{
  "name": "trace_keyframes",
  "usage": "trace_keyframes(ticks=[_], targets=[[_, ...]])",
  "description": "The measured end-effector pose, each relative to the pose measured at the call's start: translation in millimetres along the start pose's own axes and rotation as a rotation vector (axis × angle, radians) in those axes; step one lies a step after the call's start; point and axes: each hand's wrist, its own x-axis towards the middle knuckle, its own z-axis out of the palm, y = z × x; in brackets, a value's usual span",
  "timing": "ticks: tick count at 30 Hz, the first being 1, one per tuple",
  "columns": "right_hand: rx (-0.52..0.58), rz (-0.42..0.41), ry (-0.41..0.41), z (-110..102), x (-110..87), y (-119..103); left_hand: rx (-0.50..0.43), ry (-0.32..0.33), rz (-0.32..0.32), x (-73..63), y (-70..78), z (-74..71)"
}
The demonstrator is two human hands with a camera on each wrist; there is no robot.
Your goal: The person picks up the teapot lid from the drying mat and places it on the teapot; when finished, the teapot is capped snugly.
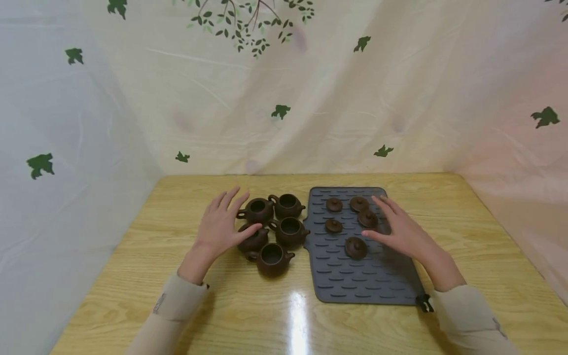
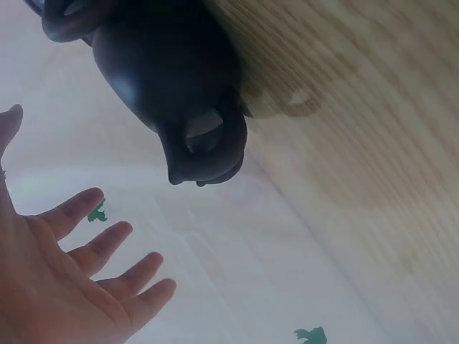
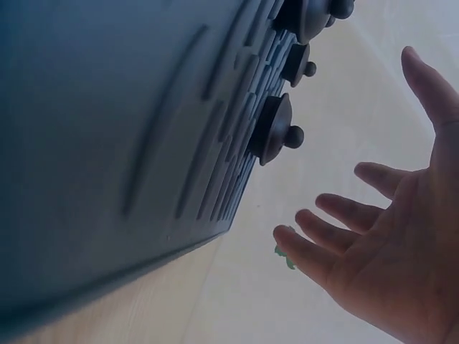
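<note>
Several small dark brown teapots without lids stand grouped left of the middle, among them a front teapot [image 1: 272, 261] and a back teapot [image 1: 287, 206]. My left hand [image 1: 220, 224] hovers over the group's left side, fingers spread, holding nothing; it partly covers one teapot [image 1: 255, 240]. In the left wrist view a teapot [image 2: 168, 64] shows its loop handle beside the open palm. Several round knobbed lids lie on the grey mat [image 1: 364, 291], including a front lid [image 1: 356, 248] and a right lid [image 1: 368, 218]. Above the mat's right side my right hand [image 1: 401, 231] is spread and holds nothing.
A wooden table [image 1: 151, 276] carries everything. Pale fabric [image 1: 248, 123] with green leaf prints hangs behind it and along both sides. A small black clip [image 1: 424, 303] sits at the mat's front right corner, near my right sleeve [image 1: 466, 313].
</note>
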Motion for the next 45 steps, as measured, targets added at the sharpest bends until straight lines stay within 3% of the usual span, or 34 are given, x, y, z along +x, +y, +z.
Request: trace_keyframes(ticks=[8, 18, 24, 37, 45], targets=[[0.048, -0.045, -0.01, 7.8, -2.9, -0.4, -0.146, -0.019, -0.022, -7.6, 6.4, -2.8], [0.06, -0.062, 0.025, 9.9, -2.5, -1.8, -0.442, -0.108, -0.049, -15.9, 6.2, -2.5], [0.159, -0.087, -0.014, 11.1, -1.3, -4.7, -0.589, -0.182, -0.029, -19.9, 4.5, -1.7], [0.221, -0.12, -0.07, 15.9, -1.6, -7.7, -0.647, -0.298, -0.058, -27.3, 4.0, 0.1], [0.254, -0.141, -0.092, 20.4, -3.0, -8.6, -0.669, -0.329, -0.021, -30.8, 3.8, 4.1]])
